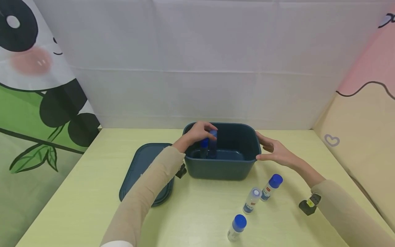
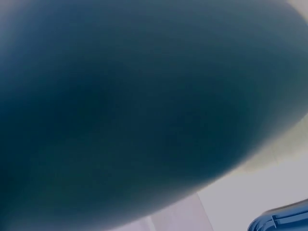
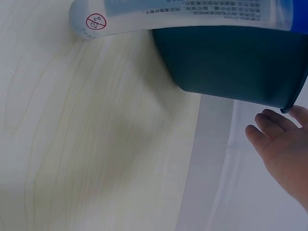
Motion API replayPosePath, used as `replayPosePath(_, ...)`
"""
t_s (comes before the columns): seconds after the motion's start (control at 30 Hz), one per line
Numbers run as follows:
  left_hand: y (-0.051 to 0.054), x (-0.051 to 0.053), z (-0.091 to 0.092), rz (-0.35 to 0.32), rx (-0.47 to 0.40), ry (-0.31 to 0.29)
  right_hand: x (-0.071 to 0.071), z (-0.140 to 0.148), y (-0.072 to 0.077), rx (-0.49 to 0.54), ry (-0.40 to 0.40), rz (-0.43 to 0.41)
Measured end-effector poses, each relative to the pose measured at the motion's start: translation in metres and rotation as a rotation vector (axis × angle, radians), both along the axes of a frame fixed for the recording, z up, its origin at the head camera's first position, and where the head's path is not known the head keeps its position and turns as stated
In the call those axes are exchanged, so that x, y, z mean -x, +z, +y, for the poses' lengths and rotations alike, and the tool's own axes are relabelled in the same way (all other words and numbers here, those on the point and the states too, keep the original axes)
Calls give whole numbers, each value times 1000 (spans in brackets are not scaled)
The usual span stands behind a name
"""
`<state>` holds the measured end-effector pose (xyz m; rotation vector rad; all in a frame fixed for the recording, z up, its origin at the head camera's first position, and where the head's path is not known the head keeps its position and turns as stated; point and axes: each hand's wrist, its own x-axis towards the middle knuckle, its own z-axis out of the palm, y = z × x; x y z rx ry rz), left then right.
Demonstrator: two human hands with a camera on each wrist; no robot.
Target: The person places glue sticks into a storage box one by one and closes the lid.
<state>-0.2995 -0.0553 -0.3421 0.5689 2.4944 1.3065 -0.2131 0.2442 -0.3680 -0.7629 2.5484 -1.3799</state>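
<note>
A dark blue-green bin (image 1: 220, 169) stands at the back of the table. My left hand (image 1: 197, 132) reaches over its left part and holds a clear-bluish glue bottle (image 1: 213, 145) upright by its top. Beside it in the bin stands a blue-capped glue bottle (image 1: 204, 148). Against the bin's right end rests my right hand (image 1: 275, 151), thumb and fingers spread along the rim; in the right wrist view that hand (image 3: 286, 144) has loose fingers. The bin's blurred wall (image 2: 154, 96) fills the left wrist view and hides the left hand there.
A dark blue lid (image 1: 146, 163) lies left of the bin, partly under the left sleeve. Right of centre stand a blue-capped bottle (image 1: 271, 187), a pale-topped bottle (image 1: 252, 200) and another blue-capped bottle (image 1: 237, 227). Behind the table hangs a white cloth (image 1: 210, 68).
</note>
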Motion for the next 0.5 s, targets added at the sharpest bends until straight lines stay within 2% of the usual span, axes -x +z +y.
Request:
replayPosePath(0.27, -5, 1, -2, 23, -8, -25, -1, -1, 1, 8, -1, 1)
replayPosePath(0.5, -3, 1, -2, -5, -60, -42, -1, -2, 1, 13, 2, 6)
